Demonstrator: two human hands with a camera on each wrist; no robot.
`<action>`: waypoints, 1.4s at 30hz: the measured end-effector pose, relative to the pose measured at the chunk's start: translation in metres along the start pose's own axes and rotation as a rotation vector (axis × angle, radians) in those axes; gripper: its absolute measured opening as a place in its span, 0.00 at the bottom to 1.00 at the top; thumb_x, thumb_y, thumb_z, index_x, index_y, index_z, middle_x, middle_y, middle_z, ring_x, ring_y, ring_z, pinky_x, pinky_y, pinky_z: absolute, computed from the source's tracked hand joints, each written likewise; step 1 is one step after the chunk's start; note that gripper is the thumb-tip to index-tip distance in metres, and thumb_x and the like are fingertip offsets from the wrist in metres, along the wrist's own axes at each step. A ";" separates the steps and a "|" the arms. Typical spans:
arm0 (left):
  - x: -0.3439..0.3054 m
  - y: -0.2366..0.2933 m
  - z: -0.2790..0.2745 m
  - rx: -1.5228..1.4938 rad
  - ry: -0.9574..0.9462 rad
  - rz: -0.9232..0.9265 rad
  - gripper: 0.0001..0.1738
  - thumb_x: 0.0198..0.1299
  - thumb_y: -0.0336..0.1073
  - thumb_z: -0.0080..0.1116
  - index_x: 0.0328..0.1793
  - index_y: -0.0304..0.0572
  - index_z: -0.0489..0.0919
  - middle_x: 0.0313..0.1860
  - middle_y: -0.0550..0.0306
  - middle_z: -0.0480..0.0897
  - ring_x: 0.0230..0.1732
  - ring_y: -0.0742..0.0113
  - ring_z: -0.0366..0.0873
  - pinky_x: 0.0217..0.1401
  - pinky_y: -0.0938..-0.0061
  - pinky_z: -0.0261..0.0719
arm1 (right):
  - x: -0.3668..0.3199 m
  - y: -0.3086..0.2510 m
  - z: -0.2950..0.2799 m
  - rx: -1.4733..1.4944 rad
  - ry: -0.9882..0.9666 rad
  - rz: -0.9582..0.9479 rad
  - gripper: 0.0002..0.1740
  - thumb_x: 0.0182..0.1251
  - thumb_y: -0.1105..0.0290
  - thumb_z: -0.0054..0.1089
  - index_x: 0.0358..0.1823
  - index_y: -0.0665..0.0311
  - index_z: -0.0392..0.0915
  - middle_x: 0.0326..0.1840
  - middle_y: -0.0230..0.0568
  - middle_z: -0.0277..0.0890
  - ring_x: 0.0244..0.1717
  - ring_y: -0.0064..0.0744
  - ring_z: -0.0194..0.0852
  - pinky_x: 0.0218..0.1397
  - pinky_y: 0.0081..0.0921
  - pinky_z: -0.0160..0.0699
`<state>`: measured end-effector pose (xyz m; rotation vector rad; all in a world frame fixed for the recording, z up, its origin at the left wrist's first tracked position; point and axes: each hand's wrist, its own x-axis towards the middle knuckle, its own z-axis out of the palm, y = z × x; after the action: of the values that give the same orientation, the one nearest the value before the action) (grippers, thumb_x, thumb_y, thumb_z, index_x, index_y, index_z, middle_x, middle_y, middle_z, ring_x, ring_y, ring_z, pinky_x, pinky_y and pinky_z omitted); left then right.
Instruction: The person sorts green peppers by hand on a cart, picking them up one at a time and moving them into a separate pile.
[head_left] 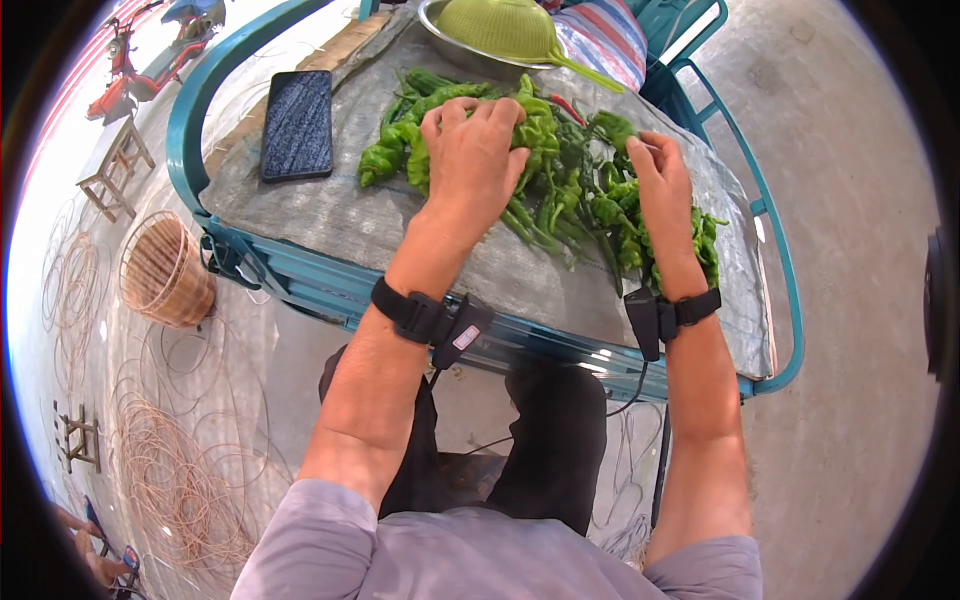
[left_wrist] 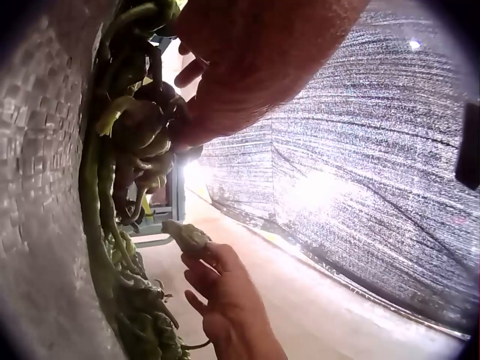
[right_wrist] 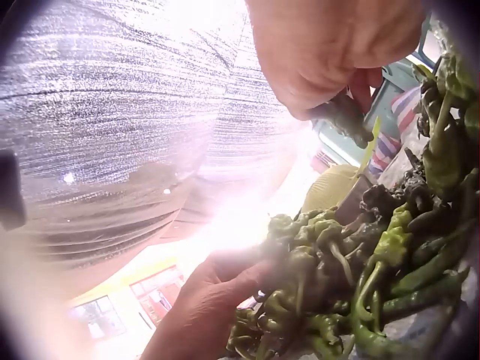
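Observation:
Green peppers (head_left: 575, 185) lie in a loose heap on a grey woven sheet (head_left: 330, 215). The left hand (head_left: 468, 160) rests on the left part of the heap, its fingers bent over several light green peppers (right_wrist: 300, 262). Above the right part, the right hand (head_left: 662, 185) pinches one green pepper (left_wrist: 187, 235) between thumb and fingers, lifted off the others; it also shows in the right wrist view (right_wrist: 345, 118). One red pepper (head_left: 567, 109) lies between the hands.
A black phone (head_left: 297, 125) lies left of the heap. Behind it stands a metal bowl (head_left: 432, 22) with a green strainer (head_left: 495, 28) and a striped bag (head_left: 605, 40). Teal rails (head_left: 185, 130) edge the surface. A wicker basket (head_left: 168, 270) stands on the floor.

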<state>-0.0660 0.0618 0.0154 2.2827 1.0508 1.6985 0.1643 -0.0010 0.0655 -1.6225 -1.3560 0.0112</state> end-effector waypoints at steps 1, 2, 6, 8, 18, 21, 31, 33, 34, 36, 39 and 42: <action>0.000 0.000 0.001 -0.002 -0.009 0.006 0.19 0.53 0.30 0.72 0.51 0.47 0.79 0.47 0.56 0.86 0.60 0.49 0.75 0.68 0.50 0.60 | -0.002 -0.007 -0.002 -0.011 -0.134 -0.017 0.20 0.71 0.55 0.64 0.53 0.64 0.82 0.46 0.43 0.87 0.44 0.38 0.86 0.50 0.33 0.81; 0.000 -0.001 0.002 -0.004 -0.018 0.012 0.19 0.53 0.30 0.72 0.51 0.47 0.80 0.47 0.56 0.87 0.60 0.49 0.75 0.68 0.50 0.60 | -0.007 -0.016 -0.005 -0.124 -0.137 -0.019 0.19 0.70 0.56 0.65 0.53 0.63 0.83 0.45 0.43 0.87 0.45 0.38 0.86 0.51 0.35 0.80; 0.000 -0.002 -0.001 -0.001 -0.039 0.021 0.18 0.57 0.31 0.70 0.54 0.48 0.80 0.46 0.58 0.85 0.60 0.53 0.75 0.69 0.54 0.60 | -0.035 -0.029 -0.024 -0.703 -0.195 -0.245 0.17 0.65 0.58 0.70 0.49 0.60 0.84 0.41 0.41 0.86 0.47 0.41 0.83 0.55 0.39 0.76; -0.001 -0.003 0.001 0.000 -0.036 0.016 0.18 0.57 0.30 0.70 0.53 0.48 0.80 0.46 0.57 0.85 0.60 0.53 0.75 0.69 0.54 0.60 | -0.046 -0.029 -0.033 -0.920 -0.254 -0.351 0.15 0.62 0.59 0.71 0.46 0.57 0.84 0.39 0.39 0.86 0.47 0.41 0.82 0.56 0.41 0.73; 0.007 0.013 -0.006 -0.057 0.007 0.053 0.17 0.57 0.31 0.70 0.53 0.48 0.80 0.45 0.55 0.85 0.60 0.52 0.75 0.69 0.54 0.60 | -0.055 -0.011 -0.039 -0.702 -0.038 -0.332 0.06 0.63 0.69 0.68 0.41 0.57 0.83 0.32 0.35 0.85 0.37 0.39 0.82 0.47 0.37 0.74; 0.008 0.017 -0.007 -0.078 -0.011 0.065 0.17 0.58 0.31 0.70 0.53 0.48 0.80 0.46 0.56 0.85 0.61 0.51 0.74 0.70 0.53 0.59 | -0.051 -0.015 -0.040 -0.421 0.106 -0.096 0.05 0.67 0.71 0.66 0.43 0.59 0.82 0.31 0.34 0.84 0.34 0.32 0.81 0.41 0.31 0.76; 0.009 0.025 -0.004 -0.090 -0.007 0.079 0.17 0.57 0.32 0.71 0.53 0.49 0.80 0.42 0.58 0.85 0.62 0.52 0.74 0.72 0.54 0.58 | -0.048 -0.027 -0.012 0.599 0.347 0.251 0.14 0.76 0.71 0.61 0.57 0.65 0.71 0.45 0.40 0.84 0.44 0.26 0.83 0.41 0.24 0.84; 0.009 0.025 -0.005 -0.087 -0.015 0.070 0.17 0.58 0.33 0.71 0.53 0.49 0.80 0.41 0.58 0.84 0.61 0.52 0.75 0.71 0.54 0.58 | -0.069 -0.035 0.003 0.629 0.129 0.481 0.18 0.76 0.70 0.61 0.60 0.67 0.70 0.45 0.41 0.85 0.44 0.27 0.84 0.39 0.23 0.83; 0.009 0.025 -0.006 -0.084 -0.018 0.065 0.17 0.58 0.33 0.70 0.53 0.49 0.80 0.41 0.58 0.84 0.61 0.52 0.75 0.71 0.54 0.59 | -0.080 -0.034 0.009 0.565 0.054 0.508 0.19 0.75 0.69 0.62 0.61 0.67 0.70 0.45 0.42 0.85 0.43 0.27 0.84 0.39 0.23 0.82; 0.009 0.024 -0.007 -0.086 -0.017 0.070 0.17 0.58 0.34 0.70 0.53 0.49 0.80 0.41 0.57 0.84 0.61 0.52 0.75 0.71 0.54 0.59 | -0.096 -0.031 0.021 0.437 -0.098 0.557 0.21 0.74 0.69 0.63 0.62 0.68 0.69 0.45 0.44 0.86 0.42 0.26 0.85 0.39 0.22 0.82; 0.009 0.024 -0.009 -0.073 -0.014 0.073 0.16 0.58 0.34 0.70 0.53 0.49 0.80 0.43 0.57 0.84 0.61 0.52 0.75 0.71 0.55 0.59 | -0.103 -0.041 0.026 0.115 -0.060 0.377 0.23 0.73 0.68 0.63 0.65 0.65 0.70 0.46 0.43 0.87 0.39 0.32 0.87 0.40 0.27 0.81; 0.009 0.028 -0.009 -0.075 -0.013 0.075 0.17 0.58 0.34 0.70 0.53 0.49 0.80 0.46 0.55 0.84 0.60 0.52 0.74 0.71 0.55 0.59 | -0.104 -0.033 0.030 -0.292 -0.078 0.155 0.21 0.72 0.69 0.62 0.65 0.57 0.72 0.47 0.41 0.87 0.39 0.40 0.88 0.42 0.34 0.81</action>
<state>-0.0599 0.0433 0.0385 2.3110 0.8942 1.7165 0.0841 -0.0632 0.0157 -1.9880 -1.3345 -0.0333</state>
